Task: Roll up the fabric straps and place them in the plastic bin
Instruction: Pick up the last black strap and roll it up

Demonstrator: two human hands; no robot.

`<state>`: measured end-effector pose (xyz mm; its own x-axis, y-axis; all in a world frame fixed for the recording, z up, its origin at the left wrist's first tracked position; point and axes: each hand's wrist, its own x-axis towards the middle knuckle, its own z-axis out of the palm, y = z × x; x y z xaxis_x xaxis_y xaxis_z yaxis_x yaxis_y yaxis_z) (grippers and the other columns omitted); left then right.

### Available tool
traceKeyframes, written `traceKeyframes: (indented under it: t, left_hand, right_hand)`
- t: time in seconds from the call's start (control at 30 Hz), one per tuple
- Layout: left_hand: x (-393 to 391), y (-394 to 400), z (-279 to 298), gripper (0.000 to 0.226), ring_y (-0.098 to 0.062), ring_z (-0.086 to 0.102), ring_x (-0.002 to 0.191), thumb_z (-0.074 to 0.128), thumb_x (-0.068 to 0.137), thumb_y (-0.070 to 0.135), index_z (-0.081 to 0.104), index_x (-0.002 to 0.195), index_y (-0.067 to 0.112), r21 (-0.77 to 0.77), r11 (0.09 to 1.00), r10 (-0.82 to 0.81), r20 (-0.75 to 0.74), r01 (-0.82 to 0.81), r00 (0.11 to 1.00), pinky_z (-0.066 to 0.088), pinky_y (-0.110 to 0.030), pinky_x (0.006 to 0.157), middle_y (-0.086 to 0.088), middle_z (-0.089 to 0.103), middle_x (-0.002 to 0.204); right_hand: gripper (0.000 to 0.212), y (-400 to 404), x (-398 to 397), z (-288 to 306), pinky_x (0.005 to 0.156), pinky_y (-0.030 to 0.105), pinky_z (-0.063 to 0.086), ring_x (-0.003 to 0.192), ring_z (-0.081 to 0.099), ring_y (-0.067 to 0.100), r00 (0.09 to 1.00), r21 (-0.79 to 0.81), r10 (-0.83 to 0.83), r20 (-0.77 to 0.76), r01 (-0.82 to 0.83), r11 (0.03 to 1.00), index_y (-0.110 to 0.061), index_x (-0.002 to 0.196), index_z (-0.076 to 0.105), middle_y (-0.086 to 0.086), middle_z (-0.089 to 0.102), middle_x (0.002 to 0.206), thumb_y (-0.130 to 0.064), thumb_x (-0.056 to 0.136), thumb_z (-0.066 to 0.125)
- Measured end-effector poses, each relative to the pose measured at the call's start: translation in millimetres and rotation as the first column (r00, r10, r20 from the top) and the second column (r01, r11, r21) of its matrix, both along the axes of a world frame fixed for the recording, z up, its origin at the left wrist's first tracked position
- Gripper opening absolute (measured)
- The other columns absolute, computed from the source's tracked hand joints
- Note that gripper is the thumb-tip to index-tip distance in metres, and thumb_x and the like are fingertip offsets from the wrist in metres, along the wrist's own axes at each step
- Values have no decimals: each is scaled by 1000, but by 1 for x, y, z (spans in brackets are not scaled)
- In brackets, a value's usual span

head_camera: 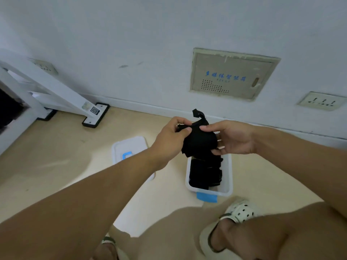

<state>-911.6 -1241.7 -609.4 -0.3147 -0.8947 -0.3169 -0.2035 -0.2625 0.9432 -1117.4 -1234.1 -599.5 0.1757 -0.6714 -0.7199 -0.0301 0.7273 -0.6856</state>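
Both hands meet over the plastic bin [228, 177], around a black bundle of fabric strap [200, 142]. My left hand [170, 136] is curled, with thumb and forefinger pinching a dark end of the strap at the bundle's upper left. My right hand [230, 137] is more open: its thumb presses on top of the bundle while the other fingers spread underneath and cup it from the right. A loose tail of the strap curls up above the bundle, between my two thumbs. The bundle hangs in the air, touching nothing but my hands, directly above the far end of the bin. The bin is a white, translucent box with a blue latch [207, 197] on its near end, and it stands on the floor [65, 166] in front of my feet; more black straps [204, 175] already lie piled inside it. Just to the left of it, partly hidden by my left forearm, the bin's white lid [129, 147] lies flat on the floor, showing a blue latch of its own. The floor is a smooth, pale beige. I wear cream perforated clogs [238, 212]. Beyond the bin runs a white wall [150, 44] with a beige panel [232, 74] marked in blue lettering and a socket plate [323, 101] to its right. At far left a white frame leg [56, 89] slants down to black-edged foot plates on the floor.
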Motion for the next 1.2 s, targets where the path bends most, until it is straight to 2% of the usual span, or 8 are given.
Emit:
traceKeyframes:
  t: [0.13, 0.2, 0.3, 0.4, 0.57, 0.73, 0.97, 1.2]
  left_hand:
    - [-20, -15, -15, 17, -20, 65, 104, 63, 100, 14, 68, 115, 19, 38, 997, -71, 122, 67, 990, 52, -32, 90, -6, 70, 119]
    - [-26, -19, -24, 28, -20, 59, 121, 67, 98, 18, 67, 126, 18, 30, 991, -134, 243, 130, 961, 44, -28, 94, 0, 62, 129]
    - [-32, -22, -36, 45, -21, 52, 131, 68, 98, 27, 56, 141, 20, -15, 960, -242, 452, 279, 859, 39, -25, 92, -4, 49, 149]
    - [-34, -27, -43, 47, -21, 57, 116, 67, 98, 28, 53, 142, 20, -21, 921, -305, 581, 388, 755, 40, -25, 86, -5, 46, 150]
    - [-31, -34, -60, 49, -25, 60, 116, 69, 96, 31, 53, 142, 20, 27, 900, -345, 657, 436, 670, 48, -32, 91, -6, 45, 148]
    - [-31, -37, -77, 58, -28, 50, 130, 67, 97, 35, 45, 148, 20, 38, 858, -383, 712, 512, 588, 44, -39, 106, -9, 42, 148]
    - [-34, -45, -91, 58, -27, 44, 135, 65, 98, 38, 44, 149, 22, 71, 841, -414, 724, 537, 551, 42, -40, 110, -7, 44, 148]
    - [-38, -50, -99, 55, -27, 44, 135, 65, 98, 40, 47, 147, 23, 106, 828, -440, 732, 551, 521, 41, -41, 111, -7, 45, 147]
  right_hand:
    - [29, -7, -17, -20, 72, 30, 53, 84, 65, 19, 965, -97, -61, -255, 38, 995, -12, 113, 70, 4, 69, 98, -27, 88, 75]
    - [27, -10, -30, -35, 73, 34, 57, 83, 69, 20, 878, -168, -58, -476, -26, 985, -13, 104, 68, 4, 72, 96, -28, 85, 80]
    - [41, -17, -48, -57, 67, 32, 53, 88, 68, 22, 658, -136, 73, -749, -260, 956, -20, 107, 62, 3, 70, 102, -40, 79, 84]
    - [51, -30, -51, -74, 78, 30, 48, 100, 60, 20, 359, 60, 313, -879, -568, 821, -24, 119, 58, 0, 63, 116, -48, 80, 79]
    - [63, -50, -39, -126, 85, 30, 46, 107, 56, 22, 169, 250, 502, -848, -707, 661, -19, 135, 56, 1, 59, 129, -46, 83, 78]
    - [45, -52, -40, -190, 86, 36, 54, 96, 63, 22, 121, 367, 638, -761, -730, 576, -15, 112, 65, 3, 66, 112, -45, 81, 79]
    - [50, -50, -51, -233, 93, 38, 52, 102, 63, 25, 28, 488, 756, -654, -748, 449, -15, 117, 65, 1, 64, 107, -50, 83, 77]
    - [42, -35, -50, -264, 95, 36, 51, 106, 62, 26, -29, 473, 737, -675, -784, 402, -10, 130, 65, 6, 65, 116, -33, 95, 68]
